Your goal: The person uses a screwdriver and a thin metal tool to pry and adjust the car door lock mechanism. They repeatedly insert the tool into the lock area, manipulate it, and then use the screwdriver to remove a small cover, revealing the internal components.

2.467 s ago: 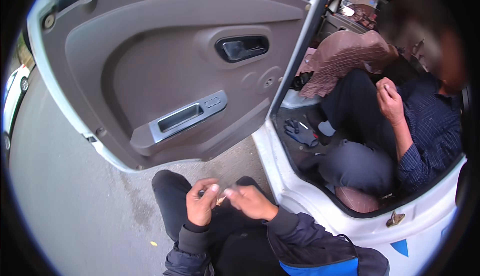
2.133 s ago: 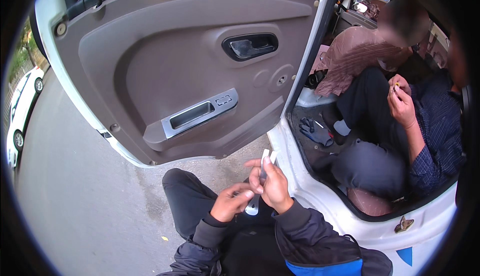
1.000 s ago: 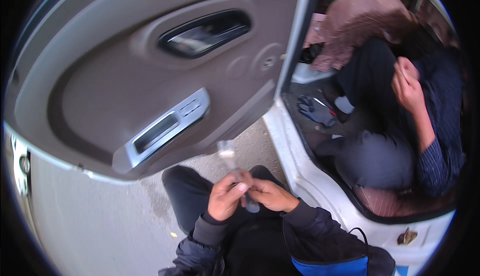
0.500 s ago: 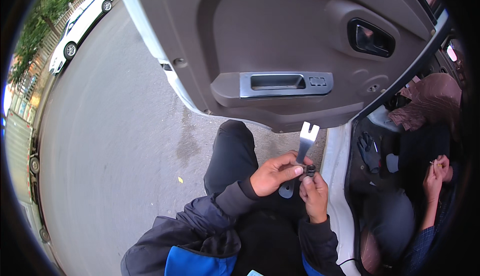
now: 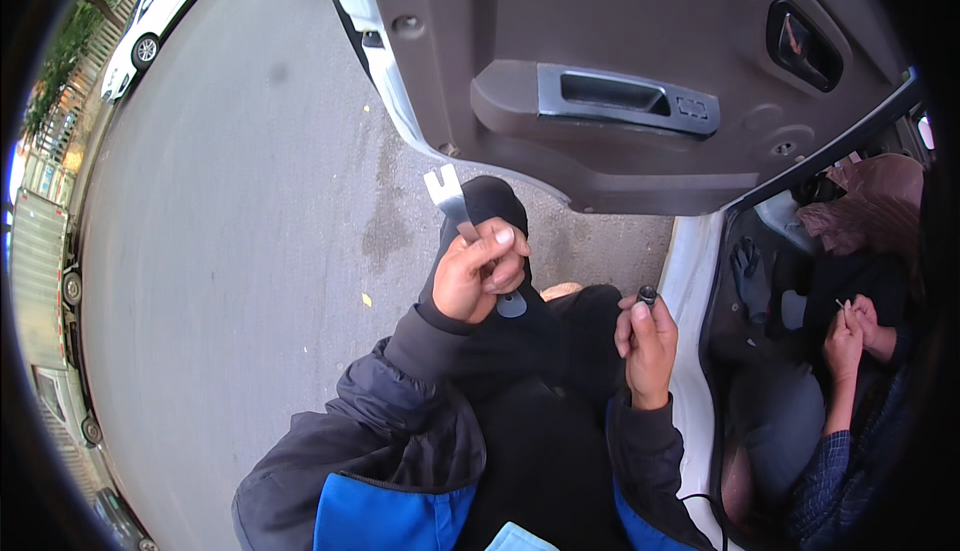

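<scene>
My left hand [image 5: 482, 269] is closed around a flat metal pry tool [image 5: 448, 196], above my bent knee. The tool's forked end points up and away, and its rounded lower end with a small hole shows below my fingers. My right hand [image 5: 648, 351] holds a small black cylindrical piece [image 5: 647, 296] upright between thumb and fingers, beside the white door sill [image 5: 690, 301]. The cylinder's top looks hollow; its exact kind is unclear. The hands are well apart, with my dark trouser legs between them.
An open vehicle door [image 5: 600, 21] with a brown panel and grey pull handle [image 5: 630, 99] stands ahead. At right, inside the vehicle, another person's hands [image 5: 850, 336] hold something thin; a dark glove [image 5: 750, 276] lies near. A white car [image 5: 160, 21] is parked across the road.
My hands have separated: the left moved left and up with the pry tool, which now tilts left. The right moved slightly right with the black cylinder. The door appears higher and farther right.
</scene>
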Demonstrator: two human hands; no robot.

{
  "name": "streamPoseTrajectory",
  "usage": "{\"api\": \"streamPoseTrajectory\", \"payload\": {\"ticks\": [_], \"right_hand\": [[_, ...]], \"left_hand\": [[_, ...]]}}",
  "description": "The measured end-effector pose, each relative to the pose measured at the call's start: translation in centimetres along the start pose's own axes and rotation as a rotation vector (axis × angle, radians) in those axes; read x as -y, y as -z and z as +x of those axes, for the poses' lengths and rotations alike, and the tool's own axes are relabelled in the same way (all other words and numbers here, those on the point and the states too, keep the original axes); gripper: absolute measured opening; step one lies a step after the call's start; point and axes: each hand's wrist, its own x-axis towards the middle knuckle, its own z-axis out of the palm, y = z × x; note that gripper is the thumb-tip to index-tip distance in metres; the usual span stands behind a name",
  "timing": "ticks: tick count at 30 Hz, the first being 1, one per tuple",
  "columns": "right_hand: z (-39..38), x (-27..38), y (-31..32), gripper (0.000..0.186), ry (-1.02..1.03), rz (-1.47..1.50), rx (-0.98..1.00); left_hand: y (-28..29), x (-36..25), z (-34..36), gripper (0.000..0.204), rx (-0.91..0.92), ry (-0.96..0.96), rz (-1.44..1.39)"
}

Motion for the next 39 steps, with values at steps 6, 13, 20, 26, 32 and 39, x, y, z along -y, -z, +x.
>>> {"api": "streamPoseTrajectory", "payload": {"ticks": [6, 13, 20, 26, 32, 39], "right_hand": [[0.3, 1.7, -1.5, 0.032, 0.246, -0.254, 0.026], [-0.5, 0.2, -2.8, 0.031, 0.103, -0.123, 0.090], [-0.6, -1.7, -2.0, 0.031, 0.064, 0.125, -0.017], [-1.0, -2.3, -2.1, 0.031, 0.050, 0.065, 0.042], [-1.5, -3.1, -1.1, 0.026, -0.023, 0.129, 0.024], [-0.3, -4.1, 1.3, 0.026, -0.096, 0.219, -0.031]], "left_hand": [[-1.7, 3.2, -1.3, 0.036, -0.068, 0.271, 0.076], [-3.4, 6.7, -2.5, 0.035, 0.178, 0.326, 0.380], [1.5, -0.4, 1.8, 0.040, -0.379, -0.199, -0.010], [4.0, -3.1, 5.9, 0.015, -0.453, -0.283, -0.116], [7.5, -4.0, 7.3, 0.020, -0.333, -0.238, -0.034], [4.1, 5.9, 3.3, 0.017, -0.063, -0.034, 0.206]]}}
